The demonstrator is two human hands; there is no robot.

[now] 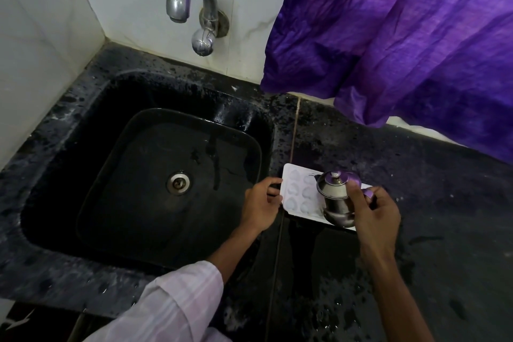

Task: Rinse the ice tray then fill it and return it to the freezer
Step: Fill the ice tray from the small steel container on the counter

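Ice tray point(298, 191) sits flat on the black counter point(416, 203), just right of the sink point(69, 175), long side running away from the basin; white, heart-shaped cells, 2 rows visible, the rest hidden under the vessel; flat on the counter makes sense for filling, cells level so water won't run from one to the next.

Left hand point(259, 203) grips the tray's near-left edge, fingers curled over the rim, thumb on top; judgement: it's pinning the tray so it doesn't skid on the wet stone while pouring.

Right hand point(372, 211) is wrapped around a small steel pot point(334, 197) held directly over the tray's right half, tilted toward the camera; fingers round the body, 1 finger up near the lid; the lid reflects the purple curtain point(402, 36) hanging over the counter's back edge. Can't see a water stream or whether the cells hold water; too small and pale to tell.

Tap point(191, 0) on the tiled wall shows no flow; basin looks wet, drain open; counter is speckled with drops around the tray.

Judgement: rinse looks done, this is the fill step, using the pot rather than the tap for a controlled pour into small cells. Freezer not in view; return step not yet begun. Risk: overfilling, then spilling on the carry; a full tray wants both hands and a level lift.
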